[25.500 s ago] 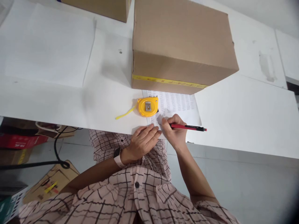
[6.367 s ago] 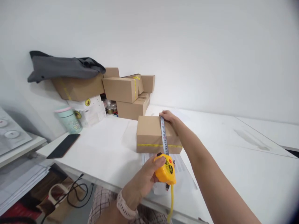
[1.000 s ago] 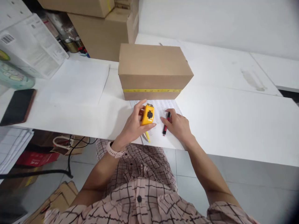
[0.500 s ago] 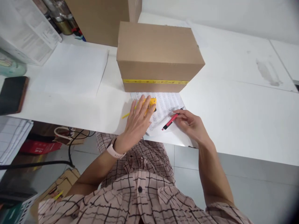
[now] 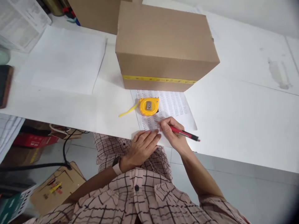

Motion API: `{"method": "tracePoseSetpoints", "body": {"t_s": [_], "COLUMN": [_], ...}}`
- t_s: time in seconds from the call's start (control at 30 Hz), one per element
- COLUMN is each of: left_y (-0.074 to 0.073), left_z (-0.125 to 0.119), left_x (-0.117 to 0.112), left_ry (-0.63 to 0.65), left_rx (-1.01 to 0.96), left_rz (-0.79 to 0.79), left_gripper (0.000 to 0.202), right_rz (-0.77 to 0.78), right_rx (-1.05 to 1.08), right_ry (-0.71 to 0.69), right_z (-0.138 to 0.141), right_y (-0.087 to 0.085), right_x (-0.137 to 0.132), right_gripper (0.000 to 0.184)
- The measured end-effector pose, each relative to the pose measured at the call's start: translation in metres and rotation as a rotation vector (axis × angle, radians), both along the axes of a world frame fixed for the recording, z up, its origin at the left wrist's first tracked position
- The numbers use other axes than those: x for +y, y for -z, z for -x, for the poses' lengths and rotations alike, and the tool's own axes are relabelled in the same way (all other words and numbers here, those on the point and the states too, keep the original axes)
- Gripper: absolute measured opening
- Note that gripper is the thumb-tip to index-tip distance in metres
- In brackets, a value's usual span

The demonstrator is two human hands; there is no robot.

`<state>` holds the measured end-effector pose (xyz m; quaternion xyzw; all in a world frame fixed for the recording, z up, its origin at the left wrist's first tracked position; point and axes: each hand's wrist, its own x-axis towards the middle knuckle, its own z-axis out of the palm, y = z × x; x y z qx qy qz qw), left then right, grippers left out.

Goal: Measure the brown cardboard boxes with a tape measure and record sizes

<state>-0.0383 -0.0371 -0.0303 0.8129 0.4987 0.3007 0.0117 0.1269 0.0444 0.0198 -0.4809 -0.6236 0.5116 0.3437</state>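
Observation:
My right hand [image 5: 173, 132] is closed round a red and black pen [image 5: 185, 133], its tip down at a sheet covered in rows of small writing [image 5: 173, 104]. Flat on the sheet's near edge, my left hand [image 5: 144, 144] lies with fingers stretched out, holding nothing. Just above both hands, a yellow tape measure [image 5: 149, 106] rests on the sheet, its yellow strap trailing to the left. A cardboard box [image 5: 161, 56] with a yellow tape band stands behind, over the sheet's far part.
Blank white paper [image 5: 65, 62] lies on the white table [image 5: 245, 124] at left, with a dark phone-like object [image 5: 5, 85] beside it. Another cardboard box [image 5: 95, 14] stands at the back. The table's front edge runs close to my body.
My left hand has let go of the tape measure and drawn back to the sheet's near edge. My right hand has moved left and turned the pen into a writing grip.

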Motion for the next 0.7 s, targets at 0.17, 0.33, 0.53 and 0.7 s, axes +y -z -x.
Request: {"method": "tracePoseSetpoints", "body": {"t_s": [0.17, 0.33, 0.53, 0.7], "left_y": [0.007, 0.0075, 0.0106, 0.0113], "left_z": [-0.0014, -0.0024, -0.0021, -0.0018], "left_x": [-0.0039, -0.003, -0.0042, -0.0041], "left_ry": [-0.035, -0.035, -0.053, -0.046], "left_rx": [-0.023, -0.048, -0.037, -0.023], "left_rz": [-0.01, -0.038, -0.016, -0.033], "left_gripper": [0.045, 0.042, 0.04, 0.038], "right_rz": [0.024, -0.057, -0.105, -0.146], "right_rx": [-0.015, -0.073, -0.161, -0.198], "right_ry": [0.051, 0.119, 0.143, 0.164], "right_z": [0.0009, 0.0028, 0.0048, 0.0052], "right_y": [0.0083, 0.0094, 0.0092, 0.0119], "right_x": [-0.0021, -0.0043, -0.0032, -0.0041], "right_gripper": [0.021, 0.026, 0.025, 0.032]}}
